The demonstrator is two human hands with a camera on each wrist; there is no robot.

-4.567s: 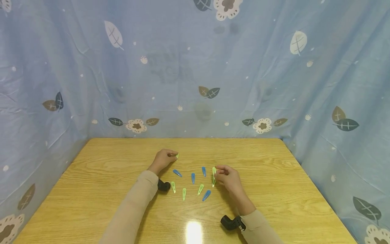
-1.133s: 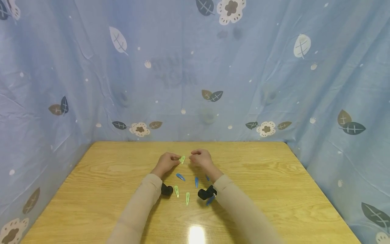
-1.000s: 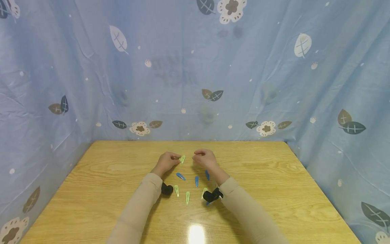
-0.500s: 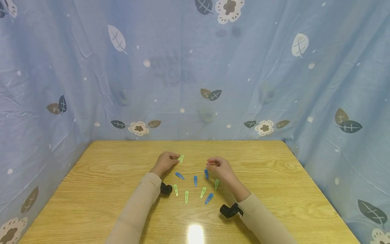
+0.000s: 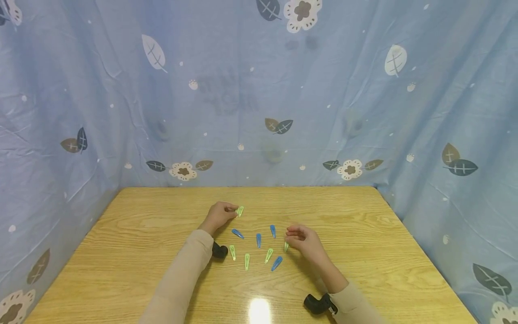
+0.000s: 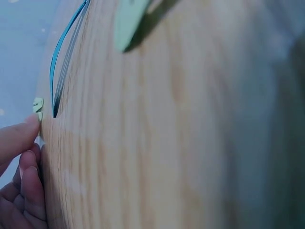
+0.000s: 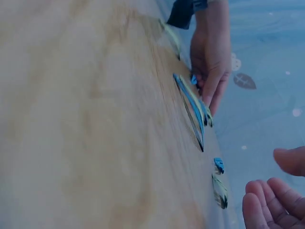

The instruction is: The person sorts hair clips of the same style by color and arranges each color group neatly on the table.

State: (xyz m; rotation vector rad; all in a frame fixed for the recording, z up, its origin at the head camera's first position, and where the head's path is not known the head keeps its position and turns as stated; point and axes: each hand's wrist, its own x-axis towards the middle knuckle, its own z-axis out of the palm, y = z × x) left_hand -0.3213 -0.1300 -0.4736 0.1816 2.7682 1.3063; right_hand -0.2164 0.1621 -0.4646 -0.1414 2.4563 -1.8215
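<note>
Middle blue clip point(image 5: 258, 240): a slim, metal-looking teardrop hair clip, flat on the yellow wood-grain surface point(image 5: 162, 270); my landmark.
Left hand point(image 5: 218, 217): beyond the landmark and to its left, my fingers pinch a slim, metal-looking pale-green teardrop clip point(image 5: 238, 210); a second pale-green clip point(image 5: 241, 211) lies close alongside.
Right hand point(image 5: 306, 245): my thumb and fingers are parted, gripping nothing, over a lone green clip point(image 5: 286, 247) right of the landmark; whether they touch it I cannot tell.
Good pick-up: I judge it best to straddle that clip's long edges, pinch lightly and lift straight, with my left hand steady.
</note>
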